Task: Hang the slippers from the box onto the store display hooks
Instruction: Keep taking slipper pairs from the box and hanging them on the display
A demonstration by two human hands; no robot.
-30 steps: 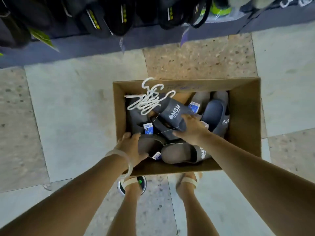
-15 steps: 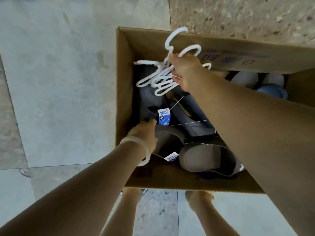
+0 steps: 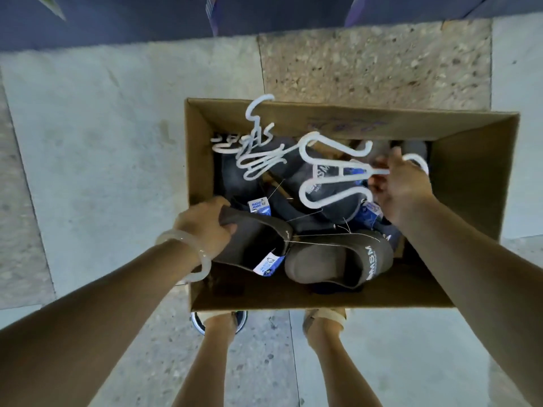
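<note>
An open cardboard box [image 3: 197, 160] stands on the floor below me, filled with several dark slippers carrying blue tags. My left hand [image 3: 205, 227] grips the heel of a grey-brown slipper [image 3: 252, 239] at the box's near left. Its partner, a grey slipper marked MSM [image 3: 338, 259], lies beside it, tied by a thin string. My right hand [image 3: 402, 186] holds a white plastic hanger [image 3: 326, 174] above the slippers at the box's right. A bundle of white hangers [image 3: 255, 154] rests at the far left of the box.
The box sits on pale stone floor tiles [image 3: 102, 142]. A dark blue display base [image 3: 132, 16] runs along the top edge. My two feet [image 3: 223, 321] stand just behind the box's near wall.
My right hand drew one white hanger out of the bundle and carried it to the right. My left hand closed on the grey-brown slipper's heel. The view has pulled back from the box.
</note>
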